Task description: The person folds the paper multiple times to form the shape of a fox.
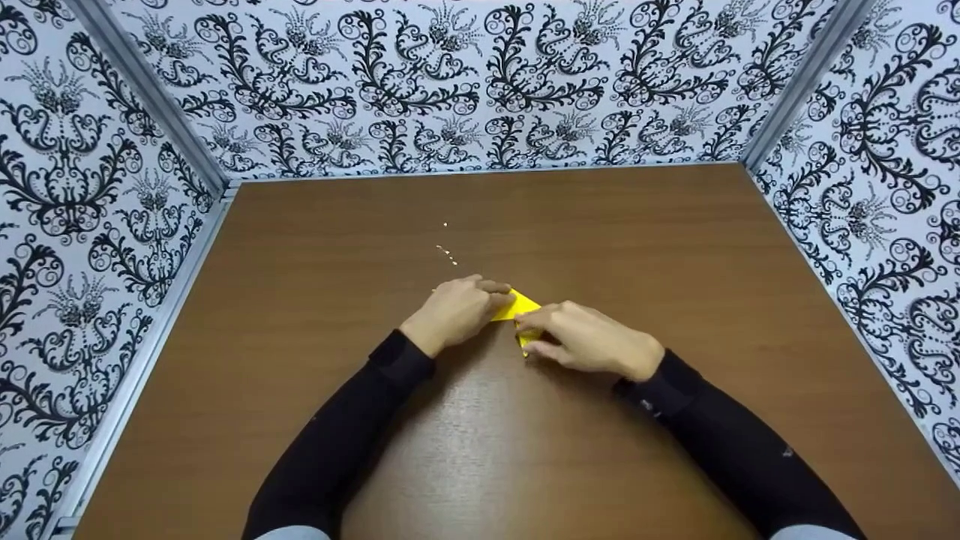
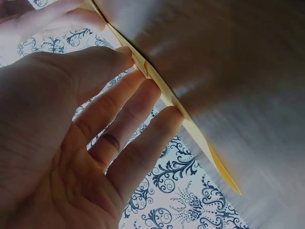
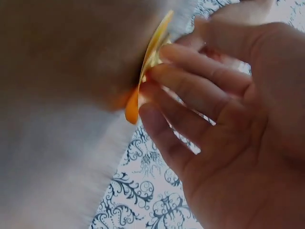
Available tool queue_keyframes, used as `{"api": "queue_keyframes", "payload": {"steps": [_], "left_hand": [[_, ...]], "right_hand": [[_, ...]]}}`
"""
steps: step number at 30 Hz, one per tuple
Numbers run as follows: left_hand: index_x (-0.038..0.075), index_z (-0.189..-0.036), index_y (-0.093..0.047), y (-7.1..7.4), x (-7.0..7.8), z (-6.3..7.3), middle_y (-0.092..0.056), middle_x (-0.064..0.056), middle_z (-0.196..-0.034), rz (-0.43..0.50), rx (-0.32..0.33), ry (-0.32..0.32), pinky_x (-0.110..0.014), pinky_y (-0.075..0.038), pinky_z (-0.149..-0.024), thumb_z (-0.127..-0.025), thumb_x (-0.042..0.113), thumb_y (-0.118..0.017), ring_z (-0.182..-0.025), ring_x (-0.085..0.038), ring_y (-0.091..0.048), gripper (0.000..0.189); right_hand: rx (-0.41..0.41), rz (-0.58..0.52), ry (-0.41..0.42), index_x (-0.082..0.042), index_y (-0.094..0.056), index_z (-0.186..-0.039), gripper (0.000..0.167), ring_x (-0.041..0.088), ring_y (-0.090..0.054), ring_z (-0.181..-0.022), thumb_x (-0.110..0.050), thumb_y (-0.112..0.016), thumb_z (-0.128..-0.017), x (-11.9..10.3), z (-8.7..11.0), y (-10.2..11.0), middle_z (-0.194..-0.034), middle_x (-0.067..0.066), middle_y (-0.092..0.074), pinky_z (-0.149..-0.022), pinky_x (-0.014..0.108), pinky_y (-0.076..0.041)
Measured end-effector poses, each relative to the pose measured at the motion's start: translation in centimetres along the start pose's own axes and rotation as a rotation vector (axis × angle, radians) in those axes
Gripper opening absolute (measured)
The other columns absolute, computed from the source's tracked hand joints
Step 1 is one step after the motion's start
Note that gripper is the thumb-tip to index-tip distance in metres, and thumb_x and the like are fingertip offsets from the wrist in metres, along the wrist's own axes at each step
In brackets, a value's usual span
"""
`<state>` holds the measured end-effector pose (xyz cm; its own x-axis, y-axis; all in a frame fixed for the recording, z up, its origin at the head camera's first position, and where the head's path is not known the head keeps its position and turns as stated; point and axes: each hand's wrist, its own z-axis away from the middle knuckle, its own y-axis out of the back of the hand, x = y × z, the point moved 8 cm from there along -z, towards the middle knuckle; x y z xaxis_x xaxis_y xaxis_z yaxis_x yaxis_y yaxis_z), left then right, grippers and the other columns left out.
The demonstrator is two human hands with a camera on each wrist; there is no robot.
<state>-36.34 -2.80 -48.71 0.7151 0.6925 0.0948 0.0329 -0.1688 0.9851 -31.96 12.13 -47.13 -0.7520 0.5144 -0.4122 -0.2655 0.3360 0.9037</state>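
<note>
A piece of folded yellow paper [image 1: 517, 306] lies on the brown table under both hands. In the head view my left hand [image 1: 459, 309] rests over its left part and hides much of it. The left wrist view shows the thumb and fairly straight fingertips [image 2: 171, 114] pressing along the thin sheet [image 2: 205, 145]. My right hand [image 1: 592, 341] covers the paper's right end, where a narrow folded part sticks out toward me beside the thumb. From the right wrist, extended fingertips [image 3: 151, 114] touch the sheet [image 3: 132, 110], with a small raised fold near the forefinger.
Several tiny pale scraps [image 1: 448, 253] lie on the wooden table [image 1: 337, 247] beyond the left hand. Patterned white and black panels [image 1: 450, 82] stand along the back and both sides, joined by grey metal posts [image 1: 150, 90].
</note>
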Motion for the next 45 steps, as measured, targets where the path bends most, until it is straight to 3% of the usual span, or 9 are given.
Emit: {"api": "queue_keyframes", "payload": {"steps": [4, 6, 10, 17, 23, 28, 36, 41, 45], "left_hand": [[0.017, -0.143, -0.084, 0.3, 0.3, -0.2, -0.079, -0.007, -0.155, 0.016, 0.014, -0.018, -0.054, -0.069, -0.109, -0.118, 0.018, -0.070, -0.131, -0.039, -0.078, 0.029], [0.015, -0.142, -0.085, 0.3, 0.4, -0.2, -0.079, -0.009, -0.155, 0.016, 0.016, -0.025, -0.054, -0.064, -0.118, -0.117, 0.018, -0.071, -0.133, -0.039, -0.078, 0.028], [0.015, -0.143, -0.084, 0.3, 0.5, -0.2, -0.078, -0.009, -0.156, 0.001, 0.007, -0.022, -0.053, -0.059, -0.127, -0.118, 0.017, -0.070, -0.134, -0.039, -0.078, 0.029], [0.014, -0.142, -0.084, 0.3, 0.6, 0.0, -0.079, -0.008, -0.155, -0.024, 0.018, -0.039, -0.054, -0.060, -0.125, -0.117, 0.016, -0.072, -0.128, -0.041, -0.078, 0.029], [0.014, -0.141, -0.084, 0.2, 0.5, 0.0, -0.079, -0.008, -0.154, -0.029, 0.022, -0.050, -0.054, -0.056, -0.129, -0.115, 0.017, -0.075, -0.131, -0.041, -0.079, 0.028], [0.013, -0.142, -0.084, 0.3, 0.5, 0.0, -0.080, -0.007, -0.153, -0.012, 0.021, -0.048, -0.054, -0.057, -0.129, -0.113, 0.012, -0.075, -0.133, -0.037, -0.079, 0.030], [0.013, -0.137, -0.085, 0.4, 0.8, 0.0, -0.083, -0.006, -0.149, -0.036, 0.055, -0.063, -0.051, -0.066, -0.114, -0.113, 0.017, -0.077, -0.124, -0.035, -0.081, 0.026], [0.012, -0.140, -0.084, 0.3, 0.7, -0.1, -0.082, -0.007, -0.150, -0.033, 0.040, -0.062, -0.053, -0.060, -0.124, -0.114, 0.017, -0.075, -0.128, -0.038, -0.080, 0.028], [0.012, -0.140, -0.084, 0.1, 0.7, -0.1, -0.082, -0.006, -0.150, -0.041, 0.037, -0.054, -0.051, -0.062, -0.122, -0.114, 0.016, -0.075, -0.129, -0.036, -0.080, 0.028]], "right_hand": [[0.107, -0.041, -0.055, -0.001, -0.083, -0.136, 0.026, 0.027, -0.086, -0.112, -0.013, -0.077, -0.114, 1.4, -0.2, 2.6, -0.128, 0.013, -0.088, -0.098, 0.048, -0.072], [0.166, -0.059, -0.098, -0.002, -0.085, -0.132, 0.023, 0.028, -0.086, -0.109, -0.011, -0.079, -0.112, 2.4, -0.5, 3.9, -0.125, 0.013, -0.089, -0.097, 0.049, -0.072], [0.208, -0.098, -0.213, -0.004, -0.088, -0.123, 0.016, 0.026, -0.084, -0.099, -0.010, -0.083, -0.109, 4.5, -1.7, 5.2, -0.115, 0.011, -0.090, -0.092, 0.048, -0.072], [0.128, -0.102, -0.338, -0.008, -0.091, -0.110, 0.008, 0.021, -0.074, -0.084, -0.013, -0.087, -0.105, 7.2, -4.5, 3.8, -0.097, 0.006, -0.088, -0.080, 0.034, -0.061], [0.031, -0.106, -0.392, -0.011, -0.092, -0.105, 0.008, 0.017, -0.072, -0.080, -0.015, -0.085, -0.105, 8.6, -6.8, 2.1, -0.096, 0.005, -0.088, -0.075, 0.026, -0.057], [-0.038, -0.170, -0.462, -0.009, -0.092, -0.106, 0.009, 0.014, -0.071, -0.072, -0.013, -0.083, -0.107, 9.1, -7.6, 1.2, -0.098, 0.009, -0.087, -0.067, 0.021, -0.057], [-0.025, -0.158, -0.504, -0.011, -0.094, -0.101, 0.010, 0.009, -0.072, -0.069, -0.011, -0.084, -0.103, 9.5, -8.0, 1.1, -0.096, 0.007, -0.090, -0.064, 0.018, -0.058], [-0.025, -0.147, -0.547, -0.012, -0.094, -0.100, 0.007, 0.009, -0.073, -0.069, -0.014, -0.088, -0.102, 9.4, -7.9, 1.1, -0.098, 0.006, -0.091, -0.064, 0.018, -0.057], [-0.029, -0.157, -0.572, -0.010, -0.094, -0.101, 0.006, 0.013, -0.074, -0.074, -0.014, -0.089, -0.102, 9.5, -7.9, 1.0, -0.100, 0.007, -0.091, -0.067, 0.020, -0.059]]}}
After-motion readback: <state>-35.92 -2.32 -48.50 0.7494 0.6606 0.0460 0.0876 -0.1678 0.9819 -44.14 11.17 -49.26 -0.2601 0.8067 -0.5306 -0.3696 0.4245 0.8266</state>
